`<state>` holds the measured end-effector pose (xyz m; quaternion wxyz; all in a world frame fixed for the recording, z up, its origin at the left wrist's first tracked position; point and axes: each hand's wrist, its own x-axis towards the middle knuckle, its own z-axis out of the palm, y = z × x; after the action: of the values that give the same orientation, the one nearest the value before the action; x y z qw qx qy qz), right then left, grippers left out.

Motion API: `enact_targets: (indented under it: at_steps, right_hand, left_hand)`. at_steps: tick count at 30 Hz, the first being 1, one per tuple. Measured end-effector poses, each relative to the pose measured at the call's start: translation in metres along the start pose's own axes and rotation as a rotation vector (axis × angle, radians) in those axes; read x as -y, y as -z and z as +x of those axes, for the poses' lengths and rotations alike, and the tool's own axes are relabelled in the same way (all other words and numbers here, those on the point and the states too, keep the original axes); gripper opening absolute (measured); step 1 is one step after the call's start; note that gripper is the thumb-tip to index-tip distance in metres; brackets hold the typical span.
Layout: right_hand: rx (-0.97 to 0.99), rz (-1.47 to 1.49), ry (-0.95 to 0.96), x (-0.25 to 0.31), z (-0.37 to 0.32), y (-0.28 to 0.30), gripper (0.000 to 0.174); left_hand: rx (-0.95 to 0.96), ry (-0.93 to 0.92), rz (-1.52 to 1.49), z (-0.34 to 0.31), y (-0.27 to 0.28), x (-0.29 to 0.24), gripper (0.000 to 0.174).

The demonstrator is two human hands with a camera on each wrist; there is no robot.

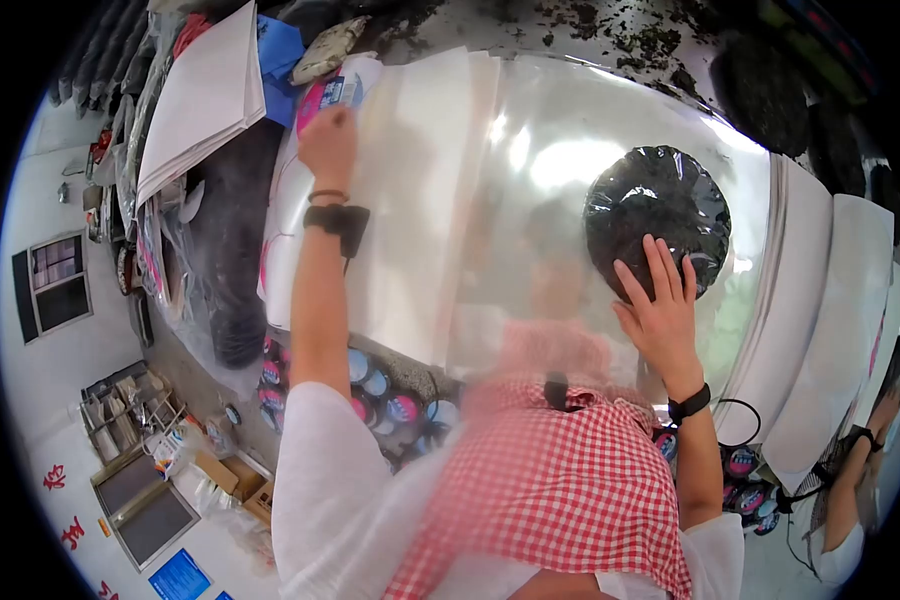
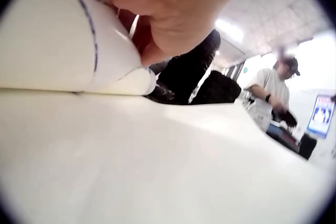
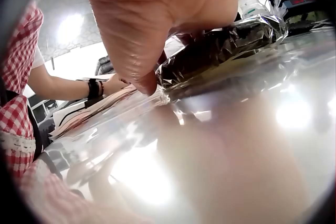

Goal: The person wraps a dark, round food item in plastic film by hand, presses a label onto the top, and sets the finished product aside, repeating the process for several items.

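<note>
A round, dark, flat bundle in shiny clear wrap [image 1: 660,200] lies on a glossy transparent sheet [image 1: 540,120]. My right hand [image 1: 662,320] rests on its near edge, fingers spread. In the right wrist view, the right hand [image 3: 163,19] is over the crinkled wrap [image 3: 220,50], its fingertips partly hidden. At the far left end of the pale sheets [image 1: 410,180], my left hand [image 1: 328,148] has curled fingers beside a pink and blue printed label [image 1: 315,100]. The left wrist view shows the left hand [image 2: 173,14] gripping a curled white sheet with a blue line [image 2: 68,40].
Stacked white sheets [image 1: 205,100] stand at the left. Lidded round tubs [image 1: 402,405] sit below the work surface. More long sheets [image 1: 830,330] lie at the right. Dark flakes [image 1: 650,45] are scattered at the back. Another person [image 2: 273,90] stands across the room.
</note>
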<state>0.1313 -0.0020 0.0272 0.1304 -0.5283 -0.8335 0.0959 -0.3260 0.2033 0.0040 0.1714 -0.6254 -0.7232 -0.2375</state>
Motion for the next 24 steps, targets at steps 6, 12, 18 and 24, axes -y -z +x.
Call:
enact_targets:
  at_steps: [6, 12, 18, 24]
  right_hand:
    - [0.021, 0.113, -0.01, -0.008, -0.002, 0.009, 0.058]
    - [0.009, -0.008, 0.038, -0.002, 0.007, 0.013, 0.061]
    - [-0.05, 0.085, -0.032, -0.015, -0.019, 0.026, 0.058]
    - [-0.279, 0.062, -0.261, -0.029, -0.038, 0.034, 0.062]
  left_hand:
    - [0.206, 0.445, -0.774, 0.019, -0.003, 0.071, 0.023]
    - [-0.031, -0.167, 0.008, -0.002, 0.001, -0.009, 0.02]
    - [-0.009, 0.145, -0.262, 0.011, -0.013, 0.015, 0.021]
    - [0.282, 0.866, -1.756, 0.044, 0.11, 0.078, 0.014]
